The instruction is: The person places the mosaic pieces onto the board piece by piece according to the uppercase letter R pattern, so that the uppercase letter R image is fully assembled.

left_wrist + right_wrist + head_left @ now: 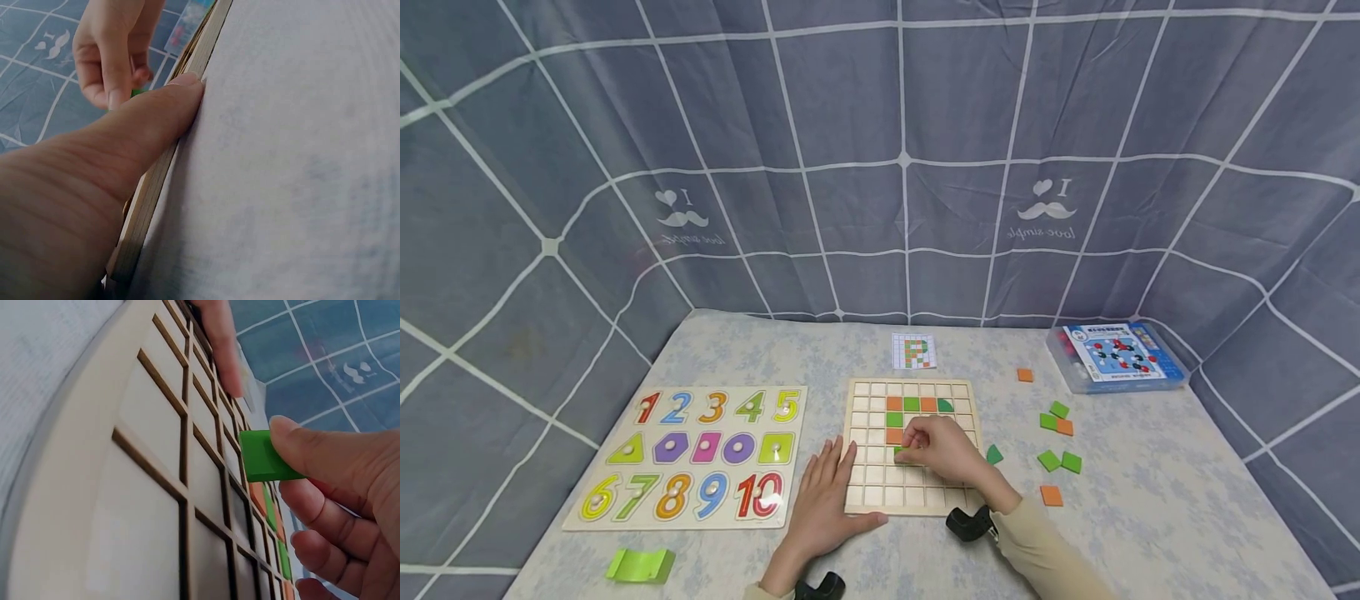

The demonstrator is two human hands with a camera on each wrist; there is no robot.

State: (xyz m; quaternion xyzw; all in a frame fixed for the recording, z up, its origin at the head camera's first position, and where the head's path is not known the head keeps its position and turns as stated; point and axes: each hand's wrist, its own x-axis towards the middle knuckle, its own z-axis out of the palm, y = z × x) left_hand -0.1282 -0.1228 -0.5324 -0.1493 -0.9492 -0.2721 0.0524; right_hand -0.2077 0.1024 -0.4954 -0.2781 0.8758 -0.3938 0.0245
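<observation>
My right hand (943, 450) pinches a green square tile (262, 459) between thumb and fingers, close over the wooden grid board (868, 479). On the board, orange and green tiles form a top row ending in a green rounded piece (945, 406). Below the row's left end sit a green tile (895, 420) and an orange tile (893, 436). My left hand (829, 504) rests at the board's near left corner, fingers extended along the left side. Its thumb (169, 103) lies against the near edge. Part of the grid is hidden under my right hand.
Behind the board lies a pattern card (914, 352). Loose tiles (1049, 461) and a green rounded piece (995, 454) lie to the right, before a plastic box (1116, 358). At left are a number puzzle board (685, 417) and a light green block (640, 566).
</observation>
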